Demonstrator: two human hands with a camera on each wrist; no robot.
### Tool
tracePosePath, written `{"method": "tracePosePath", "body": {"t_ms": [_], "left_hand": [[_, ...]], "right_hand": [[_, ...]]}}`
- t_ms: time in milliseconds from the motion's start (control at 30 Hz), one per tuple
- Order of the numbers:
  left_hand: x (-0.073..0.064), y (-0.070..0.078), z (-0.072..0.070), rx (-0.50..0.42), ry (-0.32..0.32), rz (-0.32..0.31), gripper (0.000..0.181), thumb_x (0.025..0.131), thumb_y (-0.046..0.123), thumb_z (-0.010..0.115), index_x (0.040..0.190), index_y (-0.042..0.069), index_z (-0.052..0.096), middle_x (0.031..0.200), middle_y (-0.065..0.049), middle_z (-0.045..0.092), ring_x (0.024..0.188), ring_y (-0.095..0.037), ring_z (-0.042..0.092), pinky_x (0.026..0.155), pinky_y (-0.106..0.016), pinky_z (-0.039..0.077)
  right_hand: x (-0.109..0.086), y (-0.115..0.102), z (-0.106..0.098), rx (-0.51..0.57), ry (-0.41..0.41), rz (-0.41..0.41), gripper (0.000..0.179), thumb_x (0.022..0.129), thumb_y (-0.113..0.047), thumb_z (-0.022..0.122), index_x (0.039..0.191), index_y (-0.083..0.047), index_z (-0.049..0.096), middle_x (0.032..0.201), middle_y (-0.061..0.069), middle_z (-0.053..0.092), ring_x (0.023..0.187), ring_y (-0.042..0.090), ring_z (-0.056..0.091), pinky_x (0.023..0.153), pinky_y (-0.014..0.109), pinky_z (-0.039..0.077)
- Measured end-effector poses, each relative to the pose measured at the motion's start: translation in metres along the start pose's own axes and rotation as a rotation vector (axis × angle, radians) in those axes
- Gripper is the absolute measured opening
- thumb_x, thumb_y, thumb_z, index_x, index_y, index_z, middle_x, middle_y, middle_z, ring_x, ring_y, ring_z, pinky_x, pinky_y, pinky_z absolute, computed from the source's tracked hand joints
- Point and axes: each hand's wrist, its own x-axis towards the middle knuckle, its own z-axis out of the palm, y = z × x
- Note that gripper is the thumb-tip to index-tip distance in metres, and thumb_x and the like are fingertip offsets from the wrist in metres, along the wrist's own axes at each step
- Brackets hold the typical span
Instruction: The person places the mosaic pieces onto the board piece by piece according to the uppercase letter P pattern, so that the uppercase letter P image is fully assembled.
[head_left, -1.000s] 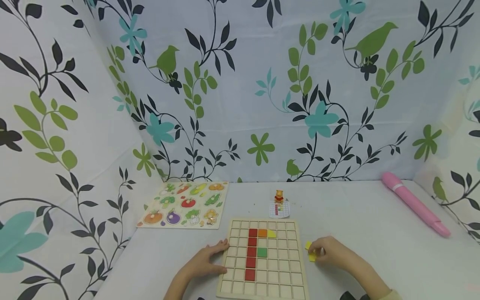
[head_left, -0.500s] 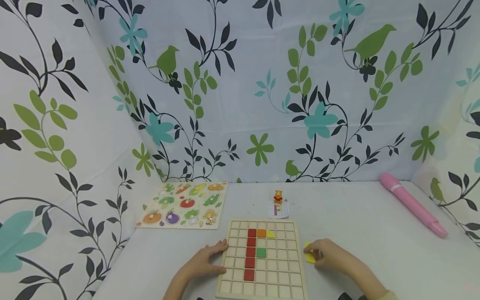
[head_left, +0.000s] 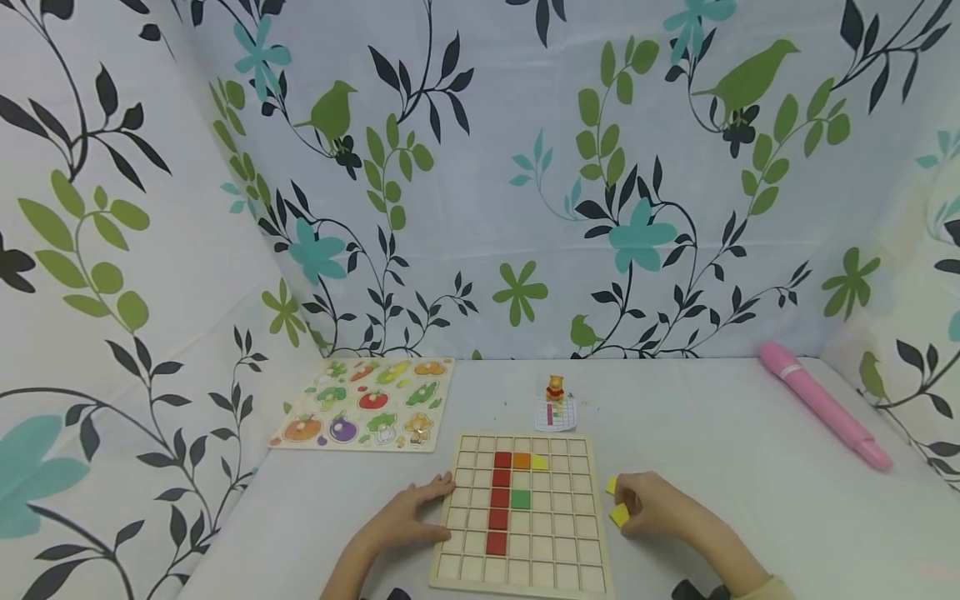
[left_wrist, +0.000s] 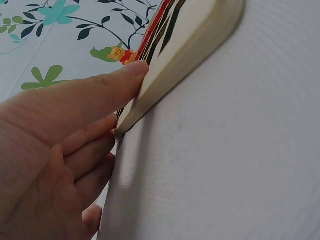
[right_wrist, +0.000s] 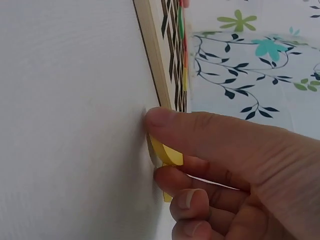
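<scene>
My right hand (head_left: pixel 652 504) is to the right of the gridded wooden board (head_left: pixel 555 575), low at the table. Its thumb and index finger pinch a small yellow tile (right_wrist: pixel 170 152), which looks tilted in the right wrist view. Another yellow tile (head_left: pixel 611 484) lies by the fingertips, partly covered by them. My left hand (head_left: pixel 408 518) rests along the board's left side; its thumb touches the edge and the other fingers lie extended. Set in the board are a column of several red tiles (head_left: pixel 498 497), an orange tile (head_left: pixel 521 461), a yellow tile (head_left: pixel 540 462) and a green tile (head_left: pixel 520 499).
Behind the board stands a small bear figurine (head_left: pixel 555 388) by a paper card (head_left: pixel 556 414) with a coloured grid pattern. A vegetable puzzle board (head_left: pixel 358 437) lies at the back left. A pink marker-shaped stick (head_left: pixel 825 407) lies at the right, near the patterned cloth (head_left: pixel 465 208).
The right fingers have shifted slightly at the yellow tiles, and one tile now shows tilted between thumb and index finger. The left hand stays at the board's edge; the head view moved slightly.
</scene>
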Motion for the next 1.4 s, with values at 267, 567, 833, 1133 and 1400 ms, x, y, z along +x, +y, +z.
{"method": "tracePosePath", "body": {"t_ms": [267, 567, 833, 1133, 1400], "left_hand": [[0.000, -0.002, 0.000, 0.004, 0.004, 0.013, 0.070, 0.070, 0.037, 0.072, 0.127, 0.003, 0.049, 0.137, -0.010, 0.037, 0.126, -0.030, 0.029, 0.103, -0.054, 0.009], [-0.001, -0.002, 0.003, -0.013, 0.000, 0.010, 0.069, 0.070, 0.036, 0.072, 0.127, 0.003, 0.049, 0.136, -0.012, 0.037, 0.126, -0.031, 0.029, 0.102, -0.055, 0.009], [-0.002, -0.002, 0.004, -0.023, -0.003, 0.006, 0.070, 0.071, 0.035, 0.072, 0.127, 0.002, 0.049, 0.137, -0.011, 0.037, 0.126, -0.031, 0.029, 0.103, -0.054, 0.009], [0.000, -0.001, 0.001, -0.007, -0.001, 0.004, 0.069, 0.071, 0.036, 0.072, 0.127, 0.003, 0.049, 0.137, -0.011, 0.036, 0.126, -0.031, 0.029, 0.103, -0.055, 0.009], [0.000, -0.001, 0.000, 0.005, 0.000, 0.011, 0.070, 0.071, 0.037, 0.072, 0.127, 0.003, 0.048, 0.137, -0.012, 0.036, 0.126, -0.032, 0.029, 0.103, -0.055, 0.009]], "right_hand": [[0.002, 0.002, 0.002, 0.000, -0.002, -0.006, 0.023, 0.064, -0.011, 0.075, 0.076, -0.014, 0.056, 0.069, -0.008, 0.052, 0.058, 0.009, 0.047, 0.049, 0.024, 0.043], [-0.003, 0.005, 0.003, 0.018, -0.037, -0.008, 0.022, 0.066, -0.012, 0.075, 0.085, -0.012, 0.064, 0.065, -0.009, 0.052, 0.057, 0.009, 0.049, 0.050, 0.024, 0.044], [-0.004, 0.005, 0.003, 0.045, -0.054, -0.054, 0.022, 0.066, -0.006, 0.073, 0.085, -0.011, 0.064, 0.066, -0.009, 0.053, 0.057, 0.007, 0.049, 0.050, 0.023, 0.045], [0.001, -0.003, 0.002, -0.002, 0.007, -0.091, 0.020, 0.065, -0.011, 0.074, 0.082, -0.013, 0.064, 0.073, -0.010, 0.052, 0.061, 0.005, 0.046, 0.052, 0.021, 0.044], [0.014, -0.019, 0.004, -0.024, 0.047, -0.118, 0.022, 0.067, -0.014, 0.076, 0.086, -0.010, 0.066, 0.075, -0.009, 0.049, 0.060, 0.006, 0.042, 0.049, 0.021, 0.042]]}}
